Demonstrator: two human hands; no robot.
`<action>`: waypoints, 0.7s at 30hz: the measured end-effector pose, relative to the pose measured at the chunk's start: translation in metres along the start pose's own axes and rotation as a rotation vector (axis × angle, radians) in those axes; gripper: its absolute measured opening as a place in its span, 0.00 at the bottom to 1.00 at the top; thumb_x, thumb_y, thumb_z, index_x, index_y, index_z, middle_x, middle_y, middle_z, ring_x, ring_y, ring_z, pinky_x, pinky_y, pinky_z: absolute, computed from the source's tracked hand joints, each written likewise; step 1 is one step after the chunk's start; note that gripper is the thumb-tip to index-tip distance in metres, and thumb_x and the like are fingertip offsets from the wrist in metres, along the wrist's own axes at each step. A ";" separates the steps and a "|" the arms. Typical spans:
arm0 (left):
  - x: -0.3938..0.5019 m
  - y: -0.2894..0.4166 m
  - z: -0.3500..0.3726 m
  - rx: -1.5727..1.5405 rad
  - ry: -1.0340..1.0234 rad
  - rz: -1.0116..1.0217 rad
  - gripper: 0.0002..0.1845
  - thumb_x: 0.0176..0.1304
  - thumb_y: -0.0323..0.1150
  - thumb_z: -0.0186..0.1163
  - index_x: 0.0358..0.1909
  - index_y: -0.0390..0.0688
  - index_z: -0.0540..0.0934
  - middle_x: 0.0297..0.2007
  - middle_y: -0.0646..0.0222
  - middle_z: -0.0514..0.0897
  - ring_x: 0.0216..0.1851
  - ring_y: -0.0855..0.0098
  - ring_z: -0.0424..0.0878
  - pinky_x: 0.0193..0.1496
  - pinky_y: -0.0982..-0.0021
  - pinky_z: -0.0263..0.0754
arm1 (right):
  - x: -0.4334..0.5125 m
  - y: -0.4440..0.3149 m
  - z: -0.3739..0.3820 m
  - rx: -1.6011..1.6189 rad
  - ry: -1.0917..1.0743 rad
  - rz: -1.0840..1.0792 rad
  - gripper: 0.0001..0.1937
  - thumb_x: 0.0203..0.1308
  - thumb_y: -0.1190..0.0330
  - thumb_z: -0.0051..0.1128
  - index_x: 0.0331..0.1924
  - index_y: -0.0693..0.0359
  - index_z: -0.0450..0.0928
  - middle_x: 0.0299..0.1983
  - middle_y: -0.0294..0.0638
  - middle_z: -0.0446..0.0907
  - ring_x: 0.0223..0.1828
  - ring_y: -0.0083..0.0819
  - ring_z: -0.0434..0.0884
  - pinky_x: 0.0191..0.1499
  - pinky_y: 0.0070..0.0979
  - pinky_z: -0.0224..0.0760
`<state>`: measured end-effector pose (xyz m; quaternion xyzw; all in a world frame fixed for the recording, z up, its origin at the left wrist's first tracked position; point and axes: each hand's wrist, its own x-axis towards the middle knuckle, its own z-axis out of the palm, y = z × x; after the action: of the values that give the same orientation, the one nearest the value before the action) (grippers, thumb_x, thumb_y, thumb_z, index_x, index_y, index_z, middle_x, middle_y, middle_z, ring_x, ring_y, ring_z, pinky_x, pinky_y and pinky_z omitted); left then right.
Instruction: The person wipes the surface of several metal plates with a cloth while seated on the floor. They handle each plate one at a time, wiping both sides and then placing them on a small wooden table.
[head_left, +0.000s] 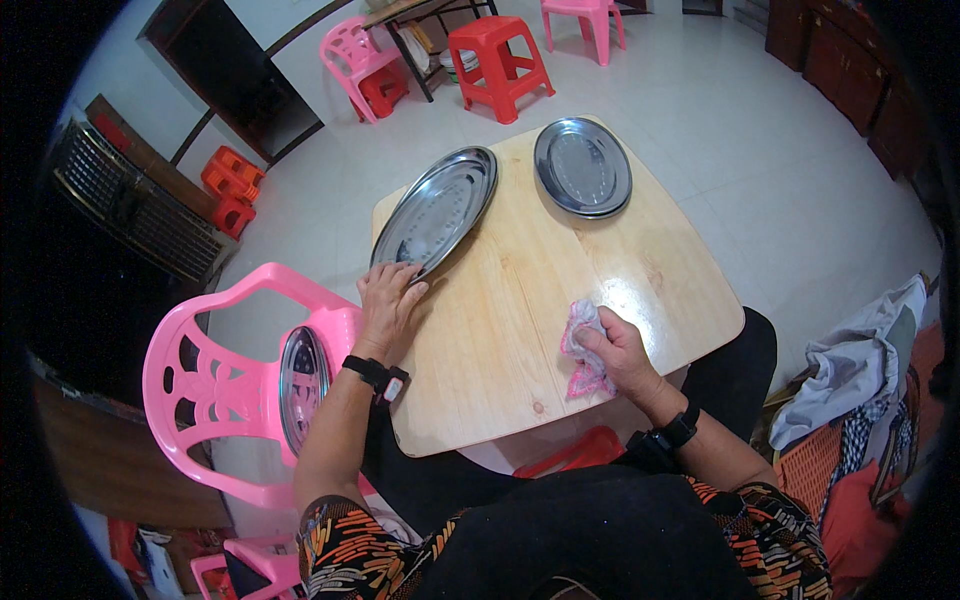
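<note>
My left hand (391, 304) rests on the near end of a large oval stainless steel platter (439, 210), which lies at the left side of the wooden tabletop (510, 360). Its thumb is by the platter's rim; whether the fingers grip the rim I cannot tell. A white cloth with pink edging (585, 356) is bunched in my right hand (619, 349), over the near right part of the table. Smaller oval steel platters (583, 169) lie stacked at the far right of the tabletop.
A pink plastic chair (255, 375) stands left of the table, with another steel platter (304, 390) on its seat. Beyond the table is a red plastic stool (499, 64). Clothes (855, 360) and an orange basket (810, 465) are at the right. Dark cabinets (847, 67) stand farther off.
</note>
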<state>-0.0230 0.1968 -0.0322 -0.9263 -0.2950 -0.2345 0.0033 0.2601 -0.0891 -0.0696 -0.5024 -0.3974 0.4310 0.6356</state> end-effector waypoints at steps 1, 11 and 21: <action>-0.001 -0.001 0.002 -0.006 0.006 0.007 0.19 0.73 0.46 0.60 0.59 0.50 0.85 0.56 0.66 0.85 0.61 0.62 0.76 0.64 0.57 0.59 | 0.000 -0.001 0.000 0.001 0.002 0.002 0.10 0.73 0.65 0.61 0.45 0.65 0.79 0.35 0.30 0.81 0.38 0.17 0.76 0.42 0.20 0.73; 0.001 0.002 0.009 0.017 0.021 -0.020 0.17 0.72 0.40 0.61 0.59 0.50 0.86 0.55 0.65 0.85 0.60 0.60 0.76 0.66 0.58 0.59 | -0.001 -0.002 0.002 0.006 0.007 0.033 0.09 0.72 0.66 0.62 0.44 0.64 0.78 0.35 0.29 0.79 0.37 0.16 0.75 0.41 0.20 0.72; 0.016 0.007 0.017 -0.183 0.481 -0.776 0.32 0.63 0.32 0.70 0.66 0.29 0.72 0.36 0.57 0.85 0.38 0.61 0.85 0.41 0.60 0.78 | 0.000 -0.004 0.002 0.009 -0.011 0.018 0.09 0.72 0.66 0.62 0.42 0.63 0.77 0.33 0.28 0.78 0.36 0.14 0.74 0.40 0.19 0.71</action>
<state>-0.0003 0.2018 -0.0398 -0.6633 -0.5884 -0.4518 -0.0981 0.2592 -0.0896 -0.0651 -0.5008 -0.3945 0.4411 0.6317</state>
